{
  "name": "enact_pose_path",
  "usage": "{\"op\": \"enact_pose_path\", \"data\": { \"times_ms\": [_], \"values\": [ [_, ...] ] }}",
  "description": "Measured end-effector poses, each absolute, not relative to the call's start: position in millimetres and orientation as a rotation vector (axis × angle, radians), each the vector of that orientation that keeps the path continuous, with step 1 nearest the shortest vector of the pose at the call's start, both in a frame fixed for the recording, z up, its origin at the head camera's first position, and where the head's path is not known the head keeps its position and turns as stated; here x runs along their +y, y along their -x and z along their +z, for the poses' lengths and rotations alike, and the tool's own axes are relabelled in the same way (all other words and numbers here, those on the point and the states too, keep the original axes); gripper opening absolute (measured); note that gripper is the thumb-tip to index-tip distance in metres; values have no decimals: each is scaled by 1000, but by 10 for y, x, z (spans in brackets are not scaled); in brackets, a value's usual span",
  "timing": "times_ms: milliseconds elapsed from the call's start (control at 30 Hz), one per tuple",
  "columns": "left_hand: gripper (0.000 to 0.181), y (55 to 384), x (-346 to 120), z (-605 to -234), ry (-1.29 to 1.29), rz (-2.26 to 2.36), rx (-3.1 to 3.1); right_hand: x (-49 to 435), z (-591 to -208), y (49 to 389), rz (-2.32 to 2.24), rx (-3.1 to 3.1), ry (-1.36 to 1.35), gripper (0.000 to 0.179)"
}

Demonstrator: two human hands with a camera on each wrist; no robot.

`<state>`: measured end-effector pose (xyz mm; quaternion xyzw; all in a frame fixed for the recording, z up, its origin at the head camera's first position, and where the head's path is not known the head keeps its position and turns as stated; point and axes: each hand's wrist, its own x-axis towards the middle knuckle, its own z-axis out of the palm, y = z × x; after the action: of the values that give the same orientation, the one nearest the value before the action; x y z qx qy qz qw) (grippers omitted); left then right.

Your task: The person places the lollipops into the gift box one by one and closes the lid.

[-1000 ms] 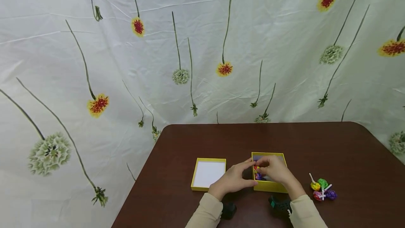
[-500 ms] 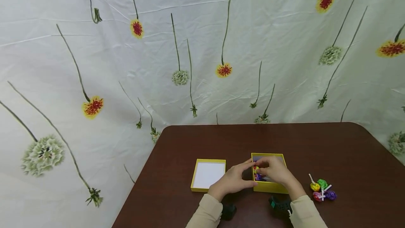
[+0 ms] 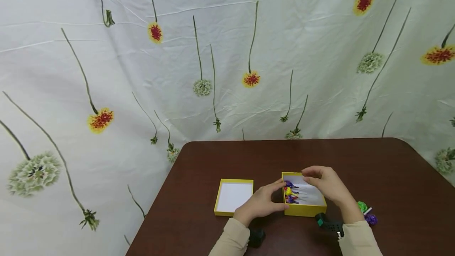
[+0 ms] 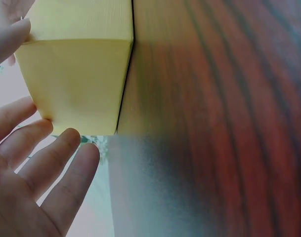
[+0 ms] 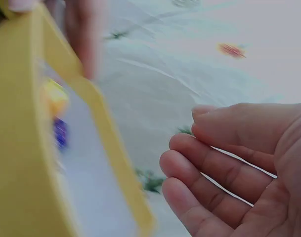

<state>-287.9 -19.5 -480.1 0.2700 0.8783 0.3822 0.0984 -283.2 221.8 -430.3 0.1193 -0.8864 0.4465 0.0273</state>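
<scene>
My left hand (image 3: 262, 200) holds the left end of a yellow open-topped box (image 3: 305, 210), thumb at the near corner and fingertips toward the far one. In the left wrist view the thumb and fingertips touch opposite edges of the box (image 4: 76, 84). Inside, several wrapped lollipops (image 3: 288, 191), purple, yellow and red, lie along the left wall with sticks pointing right. Over the box's right side hovers my right hand (image 3: 328, 185). The right wrist view shows this hand (image 5: 234, 168) apart from the box, fingers loosely bent, holding nothing.
A yellow-rimmed lid (image 3: 234, 196), white inside, lies left of the box on the dark brown table (image 3: 227, 159). Right of the box, partly behind my right wrist, are loose lollipops, a green one (image 3: 362, 206) and a purple one (image 3: 371, 219) showing. A flowered cloth (image 3: 227, 102) hangs behind.
My right hand has let go of the lollipops in the box and moved up and right, uncovering them. My left hand stays at the box's left end.
</scene>
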Motion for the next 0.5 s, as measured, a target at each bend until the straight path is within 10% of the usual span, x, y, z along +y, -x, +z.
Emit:
{"op": "enact_pose_path", "data": {
  "times_ms": [500],
  "values": [
    [72,2852,-196,-4768,-809,1119,2589,3144,-4316,2687,1369,-2832,-33,55]
  ]
}}
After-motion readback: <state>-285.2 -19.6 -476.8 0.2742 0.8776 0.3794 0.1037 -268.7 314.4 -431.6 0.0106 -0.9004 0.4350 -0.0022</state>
